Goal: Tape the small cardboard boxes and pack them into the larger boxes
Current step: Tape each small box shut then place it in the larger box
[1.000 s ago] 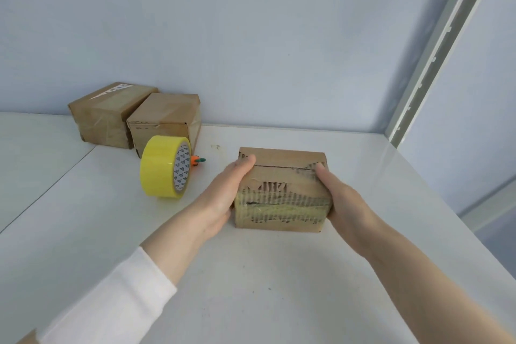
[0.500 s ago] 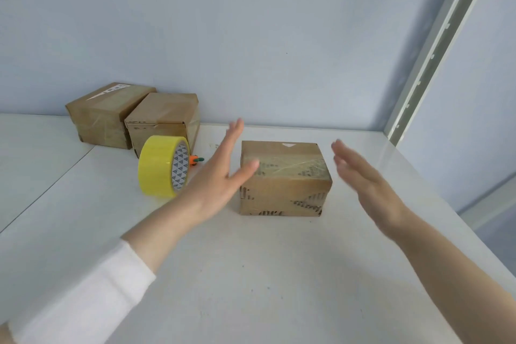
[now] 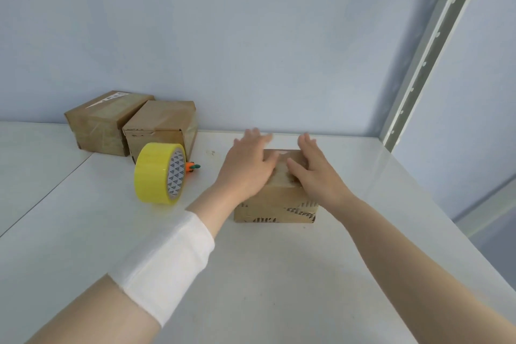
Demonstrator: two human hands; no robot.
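A small brown cardboard box (image 3: 275,207) with torn print marks on its front lies flat on the white table (image 3: 251,274). My left hand (image 3: 247,167) rests palm down on the left part of its taped top, fingers spread. My right hand (image 3: 315,169) lies flat on the right part of the top, fingers apart. Neither hand grips anything. A yellow tape roll (image 3: 159,173) stands on edge to the left of the box.
Two more taped cardboard boxes (image 3: 107,123) (image 3: 162,126) sit side by side against the blue wall at the back left. A small orange and green object (image 3: 192,167) lies behind the tape roll. A metal shelf post (image 3: 427,47) rises at the right.
The hands held the box tipped on end, set it down flat and let go with palms apart. Now both hands have come down flat on its top.
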